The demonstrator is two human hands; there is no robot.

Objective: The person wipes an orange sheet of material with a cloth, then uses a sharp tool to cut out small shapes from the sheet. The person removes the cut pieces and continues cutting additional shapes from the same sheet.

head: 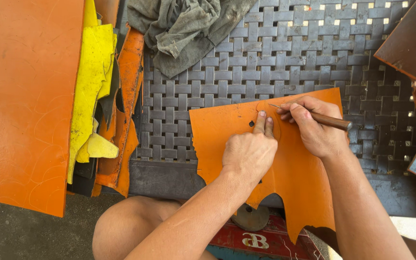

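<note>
Left hand [249, 151] presses two fingertips onto an orange leather piece [290, 168]. Right hand [311, 126] grips a wooden-handled awl [331, 121], tip on the leather.

Beside the woven mat [314, 53], one orange sheet [232, 130] is lying under two hands, one awl [331, 121] is scribing, and one grey rag [188, 29] is sitting crumpled.

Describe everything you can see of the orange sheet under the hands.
The orange sheet looks like leather, lying flat on a dark woven mat. Its near edge is cut jagged, and a small dark hole shows by the fingers. The left hand presses on it; the right hand holds a wooden-handled pointed tool to its surface.
</note>
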